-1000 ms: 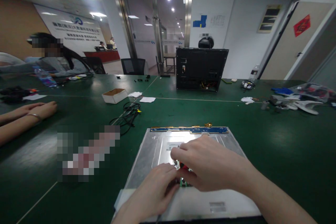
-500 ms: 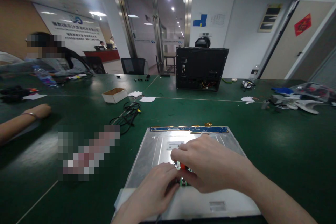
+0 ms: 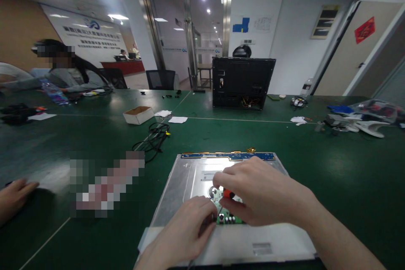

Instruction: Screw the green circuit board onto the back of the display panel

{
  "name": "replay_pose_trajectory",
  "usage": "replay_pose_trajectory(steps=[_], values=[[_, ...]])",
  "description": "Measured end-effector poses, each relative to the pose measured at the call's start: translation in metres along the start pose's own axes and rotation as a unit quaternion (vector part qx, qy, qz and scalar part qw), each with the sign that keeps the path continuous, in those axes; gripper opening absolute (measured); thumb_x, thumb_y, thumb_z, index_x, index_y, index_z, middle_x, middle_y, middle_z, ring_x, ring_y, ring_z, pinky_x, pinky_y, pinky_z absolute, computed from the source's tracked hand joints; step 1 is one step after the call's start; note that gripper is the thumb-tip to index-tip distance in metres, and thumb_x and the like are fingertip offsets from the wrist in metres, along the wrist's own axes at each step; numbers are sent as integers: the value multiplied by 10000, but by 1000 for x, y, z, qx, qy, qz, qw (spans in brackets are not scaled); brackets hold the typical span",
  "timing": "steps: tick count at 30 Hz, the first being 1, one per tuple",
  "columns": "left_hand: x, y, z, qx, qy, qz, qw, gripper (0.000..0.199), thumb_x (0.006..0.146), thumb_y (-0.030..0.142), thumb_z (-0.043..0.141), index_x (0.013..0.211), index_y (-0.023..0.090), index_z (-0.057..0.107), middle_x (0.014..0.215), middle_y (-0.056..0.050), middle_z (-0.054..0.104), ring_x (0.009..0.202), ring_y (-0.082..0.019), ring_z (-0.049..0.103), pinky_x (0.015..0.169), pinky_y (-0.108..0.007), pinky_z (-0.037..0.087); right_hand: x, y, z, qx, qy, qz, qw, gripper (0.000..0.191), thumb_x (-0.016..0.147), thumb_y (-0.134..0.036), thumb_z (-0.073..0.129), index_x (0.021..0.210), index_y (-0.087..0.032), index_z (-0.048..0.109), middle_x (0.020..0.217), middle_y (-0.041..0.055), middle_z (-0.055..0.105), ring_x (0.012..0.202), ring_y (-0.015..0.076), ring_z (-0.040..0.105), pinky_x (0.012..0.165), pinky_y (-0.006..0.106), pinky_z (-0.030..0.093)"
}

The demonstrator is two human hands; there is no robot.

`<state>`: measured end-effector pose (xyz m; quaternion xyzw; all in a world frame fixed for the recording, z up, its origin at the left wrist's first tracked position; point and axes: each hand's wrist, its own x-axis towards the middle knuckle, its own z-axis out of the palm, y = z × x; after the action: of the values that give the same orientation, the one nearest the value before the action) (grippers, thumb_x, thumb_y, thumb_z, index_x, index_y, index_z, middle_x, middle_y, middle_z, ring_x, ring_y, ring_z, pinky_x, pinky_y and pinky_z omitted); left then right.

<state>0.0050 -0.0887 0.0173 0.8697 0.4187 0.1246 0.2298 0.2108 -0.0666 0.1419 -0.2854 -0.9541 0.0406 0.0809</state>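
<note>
A silver display panel (image 3: 172,196) lies flat on the green table, a blue circuit strip (image 3: 209,156) along its far edge. On its middle sits a green circuit board (image 3: 234,218) with white connectors. My right hand (image 3: 259,194) is closed around a red and black screwdriver (image 3: 228,194), whose shaft points down-left toward the board. Beside the board's left edge is my left hand (image 3: 190,228), fingers curled together; what they hold, if anything, is hidden.
Black cables (image 3: 153,139) and an open white box (image 3: 138,115) are left of the panel's far end. A black monitor housing (image 3: 243,82) stands behind. Another person's hand (image 3: 17,198) rests at left. Plastic parts (image 3: 351,122) lie at the right.
My right hand has shifted slightly right with the screwdriver, uncovering more of the green board. My left hand is nearly still. The other person's hand at left has moved nearer and further left.
</note>
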Motion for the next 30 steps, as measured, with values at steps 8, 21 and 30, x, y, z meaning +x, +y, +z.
replay_pose_trajectory(steps=[8, 21, 30], values=[[0, 4, -6, 1, 9, -42, 999, 153, 749, 239, 616, 859, 203, 518, 840, -14, 582, 767, -202, 512, 671, -299, 366, -7, 3, -6, -29, 18, 29, 999, 68, 872, -259, 532, 854, -195, 549, 779, 7, 656, 627, 127, 540, 522, 279, 216], [23, -16, -35, 65, 75, -52, 994, 95, 867, 271, 509, 874, 196, 567, 891, -49, 634, 829, -215, 573, 711, -309, 412, -51, 120, 53, 322, 207, 267, 885, 184, 750, -319, 632, 777, -198, 496, 683, -26, 578, 656, 149, 559, 609, 275, 409], [82, -34, -30, 98, 33, -77, 992, 149, 816, 312, 531, 795, 172, 577, 739, -48, 633, 671, -205, 571, 572, -264, 349, -81, 148, 113, 362, 246, 323, 839, 216, 758, -383, 585, 810, -202, 478, 645, -34, 565, 583, 145, 540, 576, 289, 421]])
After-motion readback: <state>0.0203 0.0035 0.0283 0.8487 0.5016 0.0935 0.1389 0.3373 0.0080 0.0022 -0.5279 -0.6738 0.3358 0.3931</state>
